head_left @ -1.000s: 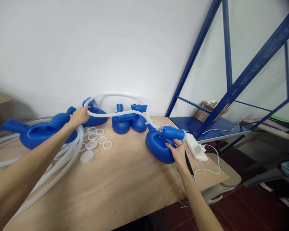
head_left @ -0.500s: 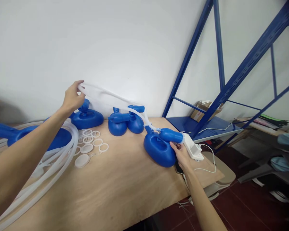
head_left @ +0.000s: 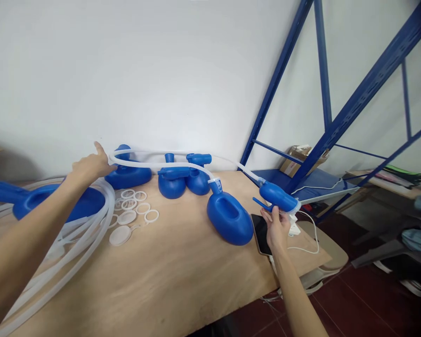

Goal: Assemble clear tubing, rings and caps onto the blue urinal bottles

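Note:
A blue plastic urinal bottle [head_left: 229,220] lies on the table, a translucent tube [head_left: 161,164] fitted to its neck. The tube loops left and back to a blue urinal funnel [head_left: 278,195] with a clear rim and a prong-like clip. My right hand [head_left: 278,229] grips this funnel from below, above the table's right side. At the tube's left bend, my left hand [head_left: 93,166] touches it; the index finger sticks out and the other fingers are partly hidden. Behind the tube stand more blue bottles [head_left: 171,186].
Clear rings [head_left: 151,216] and round caps [head_left: 119,235] lie left of centre on the table. Coiled tubes [head_left: 91,243] and another blue bottle fill the left. A phone [head_left: 262,234] and a white power strip [head_left: 293,225] sit at right, near a blue metal rack [head_left: 284,79].
My right hand has lifted the funnel off the bottle and moved it right. My left hand has dropped lower and left, its index finger now stretched out, and the tube's bend has widened.

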The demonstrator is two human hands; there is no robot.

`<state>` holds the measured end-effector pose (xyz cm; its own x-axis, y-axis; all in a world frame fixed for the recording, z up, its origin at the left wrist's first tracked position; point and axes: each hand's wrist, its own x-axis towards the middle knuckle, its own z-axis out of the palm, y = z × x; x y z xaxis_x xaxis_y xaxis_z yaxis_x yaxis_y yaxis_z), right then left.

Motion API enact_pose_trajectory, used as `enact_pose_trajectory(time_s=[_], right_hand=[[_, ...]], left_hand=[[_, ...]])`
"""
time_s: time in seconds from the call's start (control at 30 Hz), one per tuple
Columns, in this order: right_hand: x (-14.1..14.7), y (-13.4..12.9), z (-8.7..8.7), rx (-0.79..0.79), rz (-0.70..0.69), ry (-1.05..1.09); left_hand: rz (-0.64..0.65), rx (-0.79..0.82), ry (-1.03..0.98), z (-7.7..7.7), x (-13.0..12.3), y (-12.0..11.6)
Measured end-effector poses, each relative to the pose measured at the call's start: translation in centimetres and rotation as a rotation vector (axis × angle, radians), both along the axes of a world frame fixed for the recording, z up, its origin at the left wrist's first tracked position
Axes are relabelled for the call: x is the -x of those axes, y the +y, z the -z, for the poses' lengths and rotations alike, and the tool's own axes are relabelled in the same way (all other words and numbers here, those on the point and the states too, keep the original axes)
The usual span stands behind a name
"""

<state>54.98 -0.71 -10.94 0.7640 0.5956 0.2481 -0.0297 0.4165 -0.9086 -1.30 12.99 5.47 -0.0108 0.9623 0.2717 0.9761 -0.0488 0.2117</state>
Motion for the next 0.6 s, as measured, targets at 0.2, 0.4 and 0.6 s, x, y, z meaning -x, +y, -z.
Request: enact_pose_trajectory(time_s=[0.2, 0.4, 0.6], right_hand=[[6.3, -0.6, -6.4, -0.058, 0.076, -0.334], [17.4, 0.4, -12.0, -0.331, -0.090, -0.943], [25.5, 2.2, -13.6, -0.628, -0.213, -1.291]], left_hand=[[-0.208, -0.029, 0.151, -0.6, -1.7, -6.2], [0.376, -0.233, -0.408, -0.1, -7.7, -11.3], [0.622, -0.506, -0.428, 1.0, -9.0, -12.4]])
